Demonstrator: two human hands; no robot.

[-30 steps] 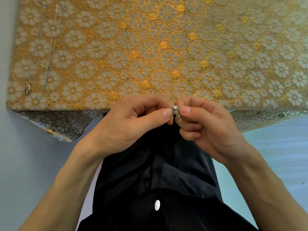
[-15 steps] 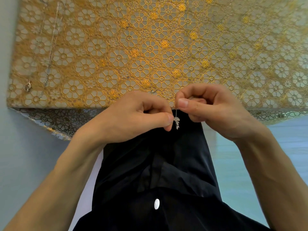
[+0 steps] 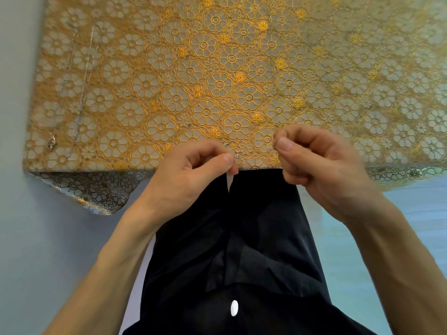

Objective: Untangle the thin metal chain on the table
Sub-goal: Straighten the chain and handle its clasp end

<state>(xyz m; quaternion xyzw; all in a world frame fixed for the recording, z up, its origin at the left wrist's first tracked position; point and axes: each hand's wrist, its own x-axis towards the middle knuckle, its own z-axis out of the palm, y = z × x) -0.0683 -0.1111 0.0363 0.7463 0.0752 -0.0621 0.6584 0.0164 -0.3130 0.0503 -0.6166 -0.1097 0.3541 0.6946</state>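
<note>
Gold flower-patterned cloth [image 3: 254, 76] covers the tabletop [image 3: 84, 165], with another necklace [image 3: 84, 85] stretched near its left edge. At the near edge your left hand [image 3: 191, 172] holds a glittering bit of the thin metal chain [image 3: 236, 156] in a thumb-and-finger grip. Your right hand [image 3: 324, 165], just beside, pinches its other part, the strand between too blurred to see.
</note>
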